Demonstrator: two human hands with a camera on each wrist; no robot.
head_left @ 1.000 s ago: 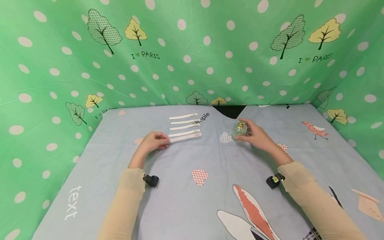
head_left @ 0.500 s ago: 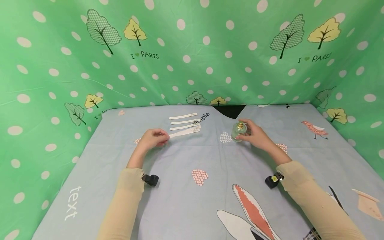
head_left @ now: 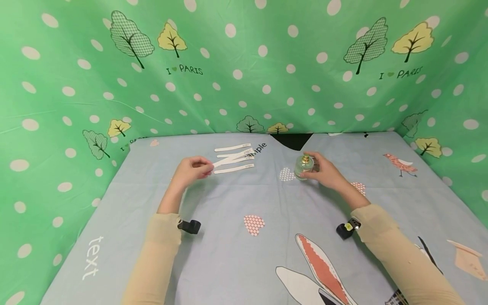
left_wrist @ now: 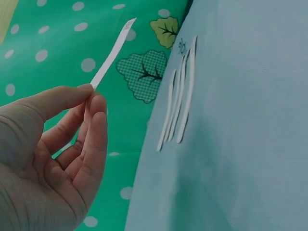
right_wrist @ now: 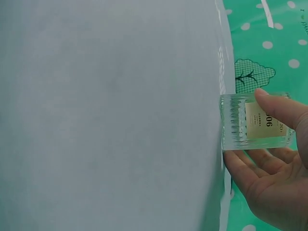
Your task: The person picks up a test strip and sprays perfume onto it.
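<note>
My left hand [head_left: 192,171] pinches one end of a white paper perfume test strip [left_wrist: 113,52] between thumb and fingertips. The strip slants up and away from the fingers, with small print at its far end. Several more test strips [head_left: 232,148] lie roughly side by side on the cloth, and the held one crosses over some of them in the head view. To the right, my right hand [head_left: 327,173] grips a clear green glass perfume bottle [head_left: 303,170] from its right side. Its gold spray nozzle [head_left: 305,159] points up uncapped, and a cream label [right_wrist: 263,120] shows in the right wrist view.
A pale blue printed cloth [head_left: 228,258] covers the table. Behind it and along both sides hangs a green dotted curtain [head_left: 244,80]. Black wrist cameras [head_left: 190,226] are strapped at both sleeves.
My left hand has lifted the nearest strip off the cloth and moved it up and away, across the others. The right hand and bottle have stayed in place.
</note>
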